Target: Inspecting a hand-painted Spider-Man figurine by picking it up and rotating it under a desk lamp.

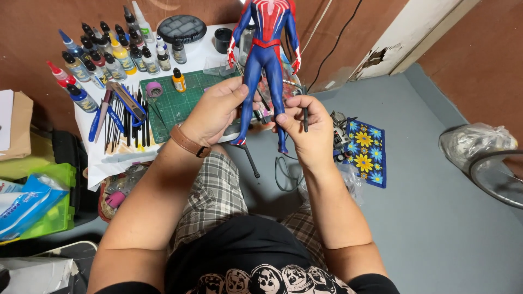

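A red-and-blue suited action figure [266, 49] stands upright between my hands, above my lap. My left hand [218, 109], with a brown strap at the wrist, grips the figure's leg on the left side near the knee. My right hand [302, 128] pinches the other leg at the shin and also holds a thin black stick [305, 111] upright between its fingers. A black rod [251, 161] slants down from under the figure's foot.
A low white table at the left holds several paint dropper bottles [103, 54], a green cutting mat [177, 100], brushes and tools [122, 117] and a round dark lid [181, 27]. A flowered cloth [366, 152] lies on the grey floor. A wheel [498, 174] is at the right.
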